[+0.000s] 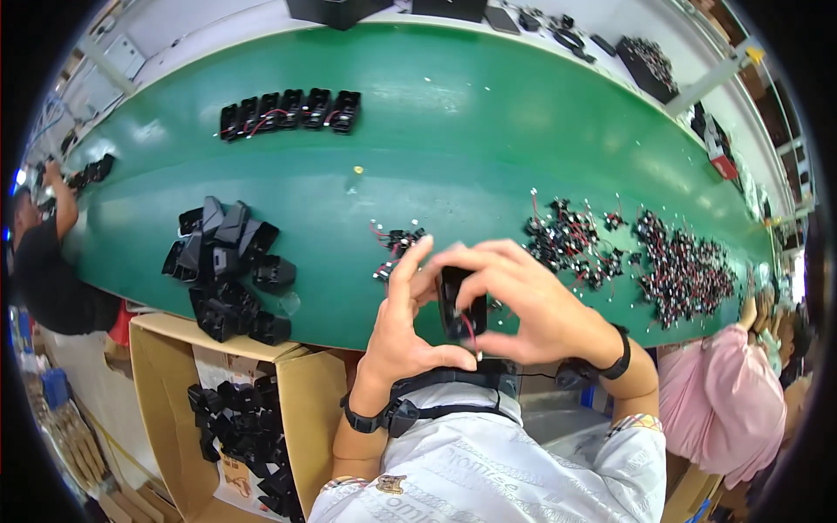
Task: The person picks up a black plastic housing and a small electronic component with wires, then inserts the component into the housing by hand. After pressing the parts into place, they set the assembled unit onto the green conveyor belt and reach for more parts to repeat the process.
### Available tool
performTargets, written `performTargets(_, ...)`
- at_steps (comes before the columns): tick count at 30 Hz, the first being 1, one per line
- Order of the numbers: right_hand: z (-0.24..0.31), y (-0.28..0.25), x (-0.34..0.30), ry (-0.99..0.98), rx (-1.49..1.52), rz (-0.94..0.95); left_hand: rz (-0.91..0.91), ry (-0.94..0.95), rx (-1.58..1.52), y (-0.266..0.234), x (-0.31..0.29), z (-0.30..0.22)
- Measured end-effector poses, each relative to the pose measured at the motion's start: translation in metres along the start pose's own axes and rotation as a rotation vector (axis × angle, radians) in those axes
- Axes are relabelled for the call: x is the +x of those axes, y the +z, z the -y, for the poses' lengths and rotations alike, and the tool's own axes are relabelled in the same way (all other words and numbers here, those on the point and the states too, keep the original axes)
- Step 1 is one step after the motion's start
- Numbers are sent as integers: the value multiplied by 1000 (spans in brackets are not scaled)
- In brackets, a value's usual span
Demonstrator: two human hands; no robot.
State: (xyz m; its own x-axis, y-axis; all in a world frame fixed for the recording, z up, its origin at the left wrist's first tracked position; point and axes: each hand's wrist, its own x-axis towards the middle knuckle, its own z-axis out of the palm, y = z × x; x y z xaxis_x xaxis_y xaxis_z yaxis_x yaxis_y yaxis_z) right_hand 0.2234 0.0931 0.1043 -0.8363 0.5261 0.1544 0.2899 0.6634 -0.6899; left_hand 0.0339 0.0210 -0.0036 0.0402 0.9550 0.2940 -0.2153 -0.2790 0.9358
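Observation:
Between my hands, above the near table edge, is a small black plastic housing (451, 301) with an open hollow side and a red wire at its lower end. My left hand (394, 327) is closed about its left side, the thumb under the lower end; some of its fingertips are hidden. My right hand (523, 301) grips the housing from the right, fingers bent over the top and thumb beside the red wire. Just beyond my left fingers lies a small cluster of black parts with red wires (397, 244).
A pile of black housings (222, 244) sits left on the green table (445, 113); several wired housings (292, 112) stand in a row behind. Wired parts (684, 270) heap up at right. A cardboard box (161, 410) holds black pieces. People are at both sides.

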Motion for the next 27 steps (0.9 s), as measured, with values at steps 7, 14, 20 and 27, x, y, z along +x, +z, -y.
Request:
performTargets(7,-118,2,143,117,-329,-259,-621,91,1119,-76,-3,-35)
performTargets(14,-179,35,224,223,-316,-220,-607,-91,1396,-93,-9,-7)
performTargets(20,-176,13,195,-40,-400,-397,-473,-17,1249,-94,1,1)
performTargets(27,-71,21,64,234,-301,155,-421,165,1115,-82,9,14)
